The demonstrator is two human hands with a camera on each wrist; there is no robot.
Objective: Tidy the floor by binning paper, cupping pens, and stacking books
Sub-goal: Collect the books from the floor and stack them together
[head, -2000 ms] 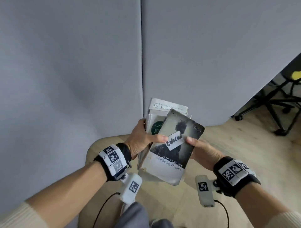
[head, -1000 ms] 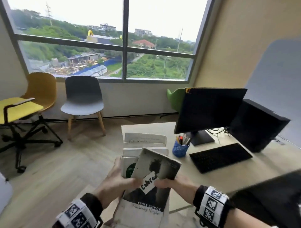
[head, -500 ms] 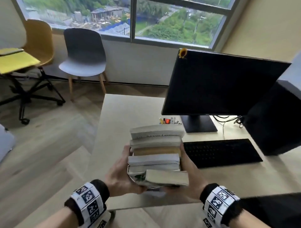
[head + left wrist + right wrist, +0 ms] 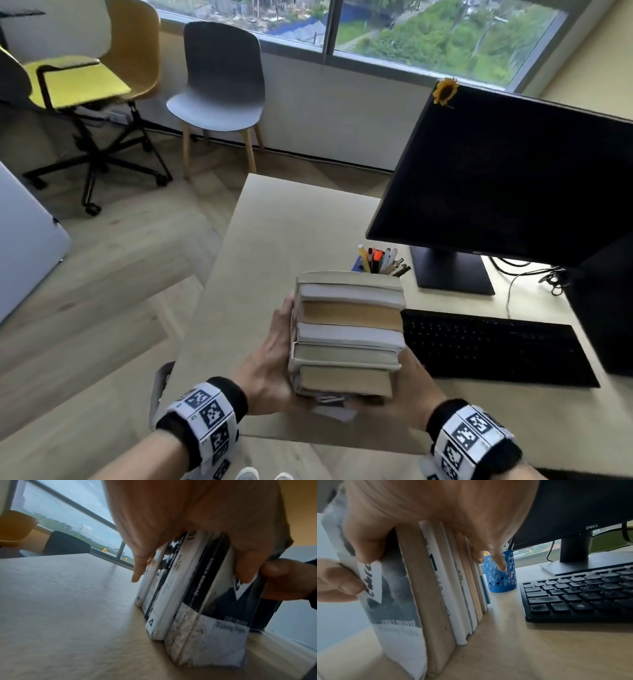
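Right now: you hold the stack of books (image 4: pixel 347 334) between both hands, standing on edge over the near part of the counter (image 4: pixel 274 240).
Left hand (image 4: pixel 270 370): pressed on the spine side, fingers curled round the nearest book, thumb tip on its white label (image 4: pixel 243 586).
Right hand (image 4: pixel 407 387): wrapped round the page-edge side, one finger curled onto the front cover, index finger pointing loosely toward the pen cup (image 4: pixel 502 574).
Grip state: both hands are clamped on the books; neither is free.
Contact below: the wrist views suggest the lower edges of the books are touching the counter or just above it; you cannot tell which for certain.
Key relation: the books sit squarely between your hands, so neither hand is nearer. Their row runs away from you toward the pen cup, which stands just beyond the far end, with the keyboard (image 4: pixel 493 346) just to the right.
Judged step: pens look cupped already, and stacking the books is in hand.
Next move calls for: settling the row flat on the counter, easing both hands off together, away from cup and keyboard.
Risk: on edge, the books could fan or topple if one hand lets go first.
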